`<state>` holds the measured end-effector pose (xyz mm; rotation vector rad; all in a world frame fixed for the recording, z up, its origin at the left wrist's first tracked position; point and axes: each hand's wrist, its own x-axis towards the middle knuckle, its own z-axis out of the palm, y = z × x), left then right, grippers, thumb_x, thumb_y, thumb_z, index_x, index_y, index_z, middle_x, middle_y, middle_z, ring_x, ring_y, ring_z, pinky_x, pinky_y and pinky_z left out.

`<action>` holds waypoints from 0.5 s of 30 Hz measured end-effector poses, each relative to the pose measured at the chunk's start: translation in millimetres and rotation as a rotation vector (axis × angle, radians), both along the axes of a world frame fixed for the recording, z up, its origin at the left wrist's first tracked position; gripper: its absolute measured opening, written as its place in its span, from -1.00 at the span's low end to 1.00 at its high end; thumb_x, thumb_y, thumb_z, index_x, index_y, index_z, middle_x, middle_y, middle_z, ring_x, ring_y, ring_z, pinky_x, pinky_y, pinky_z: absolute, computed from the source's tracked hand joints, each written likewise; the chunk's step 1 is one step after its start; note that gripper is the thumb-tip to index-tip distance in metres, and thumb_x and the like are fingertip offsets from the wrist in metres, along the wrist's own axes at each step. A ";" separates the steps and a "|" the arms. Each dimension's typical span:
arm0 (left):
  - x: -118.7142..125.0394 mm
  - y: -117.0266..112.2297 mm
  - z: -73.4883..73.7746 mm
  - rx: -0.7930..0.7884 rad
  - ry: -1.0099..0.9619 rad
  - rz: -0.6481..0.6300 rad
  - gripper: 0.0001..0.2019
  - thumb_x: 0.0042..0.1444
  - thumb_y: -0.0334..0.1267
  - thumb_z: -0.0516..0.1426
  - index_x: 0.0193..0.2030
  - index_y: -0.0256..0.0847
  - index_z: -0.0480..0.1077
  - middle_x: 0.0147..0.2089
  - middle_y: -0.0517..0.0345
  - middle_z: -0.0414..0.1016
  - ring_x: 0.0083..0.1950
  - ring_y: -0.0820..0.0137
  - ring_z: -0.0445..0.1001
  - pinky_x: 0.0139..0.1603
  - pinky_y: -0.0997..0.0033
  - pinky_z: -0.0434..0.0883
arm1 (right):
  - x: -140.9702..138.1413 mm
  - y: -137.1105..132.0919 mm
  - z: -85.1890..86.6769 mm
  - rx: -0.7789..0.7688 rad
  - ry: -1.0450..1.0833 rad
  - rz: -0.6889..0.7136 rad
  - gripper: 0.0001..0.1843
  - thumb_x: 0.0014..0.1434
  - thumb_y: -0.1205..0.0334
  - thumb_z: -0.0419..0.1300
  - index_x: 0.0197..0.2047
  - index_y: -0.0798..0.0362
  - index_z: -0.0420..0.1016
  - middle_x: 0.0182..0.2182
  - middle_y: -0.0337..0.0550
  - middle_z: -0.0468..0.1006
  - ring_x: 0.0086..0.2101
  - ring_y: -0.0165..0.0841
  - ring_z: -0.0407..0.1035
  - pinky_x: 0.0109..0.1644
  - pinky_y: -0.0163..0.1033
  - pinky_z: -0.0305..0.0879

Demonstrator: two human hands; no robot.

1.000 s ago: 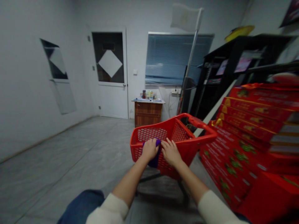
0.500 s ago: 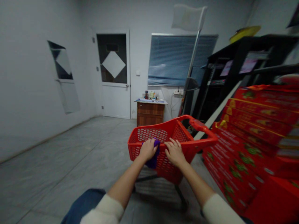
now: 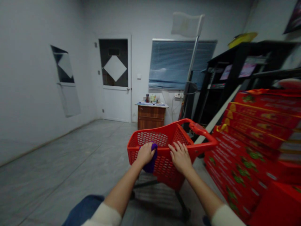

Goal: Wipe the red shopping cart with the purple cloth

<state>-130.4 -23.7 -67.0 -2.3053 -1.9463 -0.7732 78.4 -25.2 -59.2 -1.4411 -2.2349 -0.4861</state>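
The left hand (image 3: 145, 153) is closed around a purple cloth (image 3: 150, 164), so this grip has firm hold of it, and the cloth hangs down a little below the hand. The cloth is pressed against the mesh wall of a red plastic shopping cart (image 3: 164, 138), near the top edge. The right hand (image 3: 181, 157) is open, with its fingers (image 3: 178, 147) spread, and its grip holds nothing; it lies flat on the same wall of the cart, near the left hand but not touching it. The cart stands on a grey floor (image 3: 70, 157), and a stack of red boxes (image 3: 254, 135) with green pictures on them is just beside it on the right. Farther away, against the wall, there is a small wooden table (image 3: 150, 117) with bottles and papers on top. A white door (image 3: 115, 105) stands to its left, a blue window blind (image 3: 182, 64) is above it, and a black shelf (image 3: 235, 59) is to the right.
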 end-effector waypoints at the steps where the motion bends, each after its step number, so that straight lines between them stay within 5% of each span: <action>1: -5.6 0.1 -0.5 0.001 -0.006 0.015 -0.67 0.31 -0.15 0.01 0.15 -0.18 0.28 0.09 -0.03 0.47 0.12 0.27 0.44 0.13 0.33 0.32 | 3.1 -0.1 -0.1 0.009 -0.002 -0.017 -0.51 0.33 0.16 -0.08 0.25 -0.08 0.39 0.26 -0.10 0.38 0.30 -0.17 0.07 0.41 0.05 -0.23; 6: 6.8 0.8 1.7 0.013 -0.069 0.147 -0.50 0.31 -0.13 0.01 0.30 -0.33 0.15 0.16 -0.19 0.45 0.17 0.21 0.45 0.16 0.29 0.32 | 4.4 -0.1 -1.7 0.001 0.005 -0.013 -0.53 0.32 0.15 -0.03 0.23 -0.08 0.41 0.14 -0.13 0.48 0.23 -0.12 0.14 0.40 0.06 -0.23; 11: 39.6 3.9 10.4 0.003 -0.077 0.064 -0.59 0.34 -0.02 -0.03 0.16 -0.24 0.29 0.06 -0.11 0.52 0.12 0.24 0.48 0.12 0.31 0.34 | 4.5 -1.3 0.8 -0.014 0.009 0.013 -0.53 0.30 0.18 -0.02 0.23 -0.10 0.40 0.12 -0.14 0.50 0.21 -0.14 0.15 0.39 0.04 -0.23; 15: 23.1 3.4 9.8 -0.023 -0.083 0.097 -0.67 0.34 -0.05 -0.02 0.08 -0.20 0.32 -0.01 -0.05 0.54 0.05 0.26 0.51 0.06 0.33 0.36 | 6.7 -2.9 1.4 -0.012 0.024 0.018 -0.52 0.30 0.20 -0.03 0.24 -0.07 0.39 0.12 -0.15 0.49 0.20 -0.18 0.16 0.40 -0.01 -0.24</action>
